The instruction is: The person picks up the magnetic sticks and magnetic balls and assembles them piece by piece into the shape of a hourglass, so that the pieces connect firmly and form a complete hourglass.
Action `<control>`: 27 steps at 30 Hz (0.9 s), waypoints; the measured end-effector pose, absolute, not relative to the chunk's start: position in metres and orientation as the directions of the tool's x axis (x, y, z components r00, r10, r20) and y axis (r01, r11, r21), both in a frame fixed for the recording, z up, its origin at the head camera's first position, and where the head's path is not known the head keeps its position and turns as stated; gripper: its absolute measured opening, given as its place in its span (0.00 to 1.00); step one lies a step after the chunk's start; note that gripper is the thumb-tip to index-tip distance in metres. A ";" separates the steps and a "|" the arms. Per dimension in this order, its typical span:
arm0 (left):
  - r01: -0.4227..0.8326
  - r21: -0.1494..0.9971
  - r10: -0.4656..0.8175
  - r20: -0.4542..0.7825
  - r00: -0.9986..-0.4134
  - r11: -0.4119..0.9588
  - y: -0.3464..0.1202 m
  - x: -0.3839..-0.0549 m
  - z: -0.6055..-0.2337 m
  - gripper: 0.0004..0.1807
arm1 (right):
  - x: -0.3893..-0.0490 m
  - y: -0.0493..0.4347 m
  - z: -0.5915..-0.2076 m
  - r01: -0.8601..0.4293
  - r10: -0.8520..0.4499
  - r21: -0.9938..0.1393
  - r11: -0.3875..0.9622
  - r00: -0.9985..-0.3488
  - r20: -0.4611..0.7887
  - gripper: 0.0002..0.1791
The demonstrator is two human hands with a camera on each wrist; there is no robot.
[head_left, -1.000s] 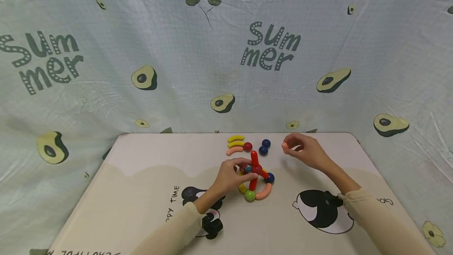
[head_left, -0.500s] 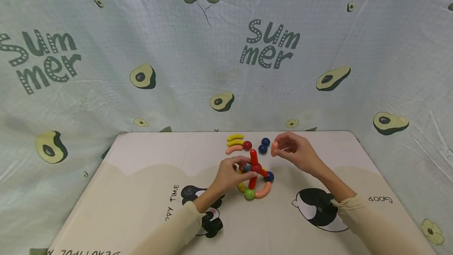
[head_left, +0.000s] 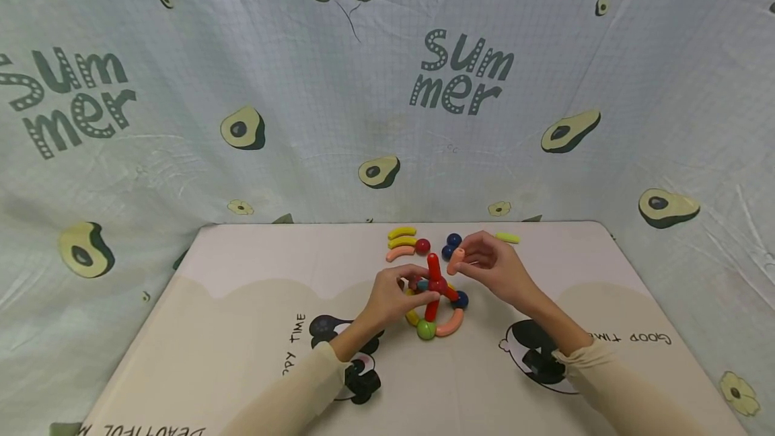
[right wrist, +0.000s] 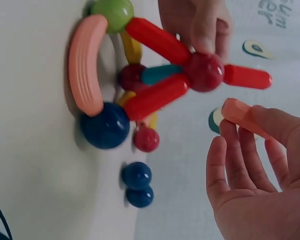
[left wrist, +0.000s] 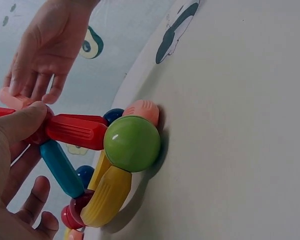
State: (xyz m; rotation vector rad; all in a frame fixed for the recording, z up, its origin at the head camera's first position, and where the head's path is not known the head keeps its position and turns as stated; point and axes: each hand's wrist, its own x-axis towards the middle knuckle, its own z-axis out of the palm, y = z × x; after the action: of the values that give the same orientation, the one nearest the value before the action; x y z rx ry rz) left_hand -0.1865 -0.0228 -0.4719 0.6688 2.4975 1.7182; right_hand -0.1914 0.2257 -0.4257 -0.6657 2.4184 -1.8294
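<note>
A magnetic ball-and-rod frame stands on the table, its base a ring of curved yellow rods, a curved salmon rod [right wrist: 82,65], a green ball [left wrist: 132,144], a dark blue ball [right wrist: 105,126] and a dark red ball. Red rods and a teal rod [left wrist: 62,167] rise from it to a red ball [right wrist: 204,72] at the top. My left hand [head_left: 390,296] pinches that top ball between thumb and fingers. From it another red rod [head_left: 433,266] points upward. My right hand [head_left: 493,266] pinches a short salmon rod [right wrist: 240,114] in the air, close to the upright rod's right.
Behind the frame lie two curved yellow rods [head_left: 401,242], a curved salmon rod [head_left: 401,253] and a loose red ball [head_left: 422,246]. Two dark blue balls [head_left: 449,251] sit right of them. A yellow-green rod [head_left: 507,237] lies beyond my right hand. A printed cloth [head_left: 303,173] hangs behind the table.
My right hand has moved left with the salmon rod toward the frame's top, turning the rod; the yellow-green rod behind has come into view. My left hand holds its place on the red ball.
</note>
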 end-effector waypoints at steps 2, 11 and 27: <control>0.334 0.897 0.372 0.217 -0.903 0.289 -0.023 -0.187 -0.472 0.18 | -0.190 0.222 -0.429 -0.304 -0.356 -0.934 0.186 -0.907 0.225 0.15; 0.367 0.884 0.366 0.252 -0.896 0.288 -0.023 -0.185 -0.471 0.16 | -0.183 0.214 -0.433 -0.193 -0.295 -0.963 0.186 -0.946 0.133 0.19; 0.358 0.887 0.367 0.242 -0.898 0.292 -0.023 -0.186 -0.471 0.17 | -0.185 0.212 -0.434 -0.165 -0.272 -0.965 0.206 -0.956 0.105 0.20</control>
State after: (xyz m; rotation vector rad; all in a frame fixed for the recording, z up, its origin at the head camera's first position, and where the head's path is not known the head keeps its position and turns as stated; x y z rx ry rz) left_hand -0.1862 -0.0225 -0.4713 0.7069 2.5184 1.7256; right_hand -0.1851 0.2121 -0.4335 -0.4310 2.3697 -1.8778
